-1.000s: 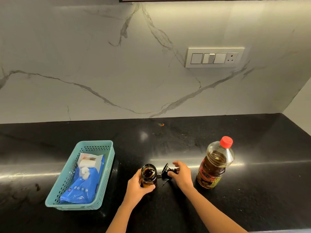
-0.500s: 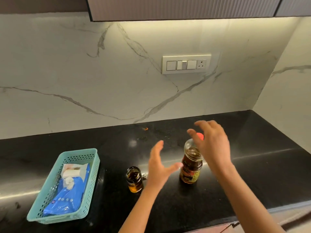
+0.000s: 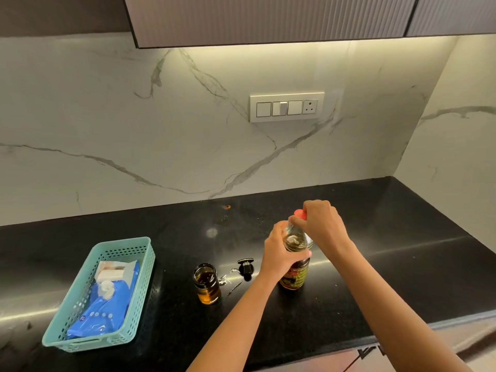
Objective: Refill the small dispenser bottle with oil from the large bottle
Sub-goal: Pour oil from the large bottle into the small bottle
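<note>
Right of centre, the large clear plastic oil bottle (image 3: 294, 267) is gripped at its shoulder by the left hand (image 3: 279, 251); its red cap (image 3: 300, 214) is pinched by the right hand (image 3: 322, 226). Probably heavy, slippery: best held mid-body. The small open glass dispenser bottle (image 3: 207, 284) stands lower centre.

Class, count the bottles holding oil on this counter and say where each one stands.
2. The small dispenser bottle stands open near the counter's middle, right of the teal basket. The large bottle stands further right, held by both hands. None seems hidden.
</note>
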A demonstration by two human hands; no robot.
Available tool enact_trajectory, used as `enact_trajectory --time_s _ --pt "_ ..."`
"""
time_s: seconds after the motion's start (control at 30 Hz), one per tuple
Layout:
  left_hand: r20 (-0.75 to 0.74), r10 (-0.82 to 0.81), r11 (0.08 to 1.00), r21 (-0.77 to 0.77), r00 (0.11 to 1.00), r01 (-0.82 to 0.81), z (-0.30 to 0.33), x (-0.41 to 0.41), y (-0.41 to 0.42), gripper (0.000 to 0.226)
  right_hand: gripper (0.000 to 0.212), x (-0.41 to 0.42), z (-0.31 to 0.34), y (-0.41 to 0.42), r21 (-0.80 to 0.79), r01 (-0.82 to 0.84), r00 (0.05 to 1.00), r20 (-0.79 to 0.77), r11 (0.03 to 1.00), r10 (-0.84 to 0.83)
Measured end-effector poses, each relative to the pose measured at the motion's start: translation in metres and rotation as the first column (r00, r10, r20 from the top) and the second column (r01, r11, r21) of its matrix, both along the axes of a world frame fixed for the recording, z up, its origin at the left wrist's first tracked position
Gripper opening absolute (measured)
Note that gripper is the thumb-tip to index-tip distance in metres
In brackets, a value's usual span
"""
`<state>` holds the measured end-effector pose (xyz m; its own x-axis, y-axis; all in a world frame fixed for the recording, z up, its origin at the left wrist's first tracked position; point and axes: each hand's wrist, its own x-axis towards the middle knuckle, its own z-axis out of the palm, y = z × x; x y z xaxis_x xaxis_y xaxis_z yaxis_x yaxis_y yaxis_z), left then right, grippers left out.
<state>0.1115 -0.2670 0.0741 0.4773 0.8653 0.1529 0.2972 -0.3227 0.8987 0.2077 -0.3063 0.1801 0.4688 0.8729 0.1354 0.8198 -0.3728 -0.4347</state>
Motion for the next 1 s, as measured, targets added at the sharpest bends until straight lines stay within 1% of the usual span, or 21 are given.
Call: enact_trajectory --time_s 0.13,0.23,0.33,0.43,0.5,0.57,0.6,0.67,0.7,0.77,0.87,0.93,1.0 --pt "-0.033 -0.014 1.0 0.0 0.999 0.014 0.005 -0.001 0.002 0.075 0.028 0.007 -0.003 0.001 0.057 -0.056 0.998 -0.034 0.997 0.058" --pt "-0.044 -0.017 1.0 -0.001 0.999 0.017 0.008 -0.001 0.002 0.074 0.026 0.01 -0.005 0.001 0.07 -0.099 0.994 -0.039 0.993 0.102" --pt "-0.044 -0.025 1.0 -0.001 0.999 0.025 0.007 -0.002 0.002 0.075 0.026 0.014 -0.002 0.0 0.029 -0.192 0.98 -0.041 0.981 0.193" --pt "-0.029 -0.036 0.999 -0.017 0.999 0.035 0.006 -0.003 0.003 0.077 0.028 0.024 0.007 -0.001 -0.076 -0.328 0.945 -0.032 0.942 0.327" --pt "-0.018 -0.043 0.999 -0.032 0.999 0.043 0.005 -0.002 0.004 0.076 0.03 0.028 0.014 -0.003 -0.061 -0.392 0.919 -0.054 0.918 0.389" --pt "-0.006 -0.042 0.998 -0.039 0.999 0.041 0.004 -0.002 0.003 0.075 0.027 0.027 0.019 -0.002 0.009 -0.373 0.927 -0.044 0.928 0.373" --pt "0.003 -0.038 0.998 -0.041 0.999 0.038 0.002 -0.001 0.002 0.075 0.03 0.026 0.021 -0.001 0.017 -0.336 0.942 -0.021 0.942 0.336" --pt "0.018 -0.03 0.999 -0.043 0.999 0.031 -0.001 -0.001 0.001 0.074 0.035 0.025 0.022 0.004 -0.05 -0.286 0.956 0.056 0.957 0.288" --pt "0.025 -0.027 0.999 -0.044 0.999 0.028 -0.002 -0.001 0.001 0.074 0.031 0.025 0.023 0.006 -0.09 -0.295 0.95 0.08 0.951 0.302" --pt "0.041 -0.026 0.998 -0.049 0.999 0.028 -0.005 0.0 0.001 0.073 0.02 0.026 0.025 0.007 -0.14 -0.366 0.923 0.072 0.92 0.379" --pt "0.054 -0.018 0.999 -0.043 0.998 0.02 -0.008 0.003 0.003 0.075 0.018 0.027 0.026 0.006 -0.152 -0.472 0.875 0.041 0.869 0.482" --pt "0.064 -0.013 0.999 -0.039 0.998 0.016 -0.011 0.004 0.004 0.075 0.023 0.026 0.025 0.007 -0.117 -0.445 0.892 0.028 0.888 0.45" --pt "0.072 -0.013 0.999 -0.039 0.997 0.016 -0.013 0.004 0.004 0.074 0.03 0.027 0.021 0.01 -0.139 -0.384 0.919 0.04 0.913 0.392"
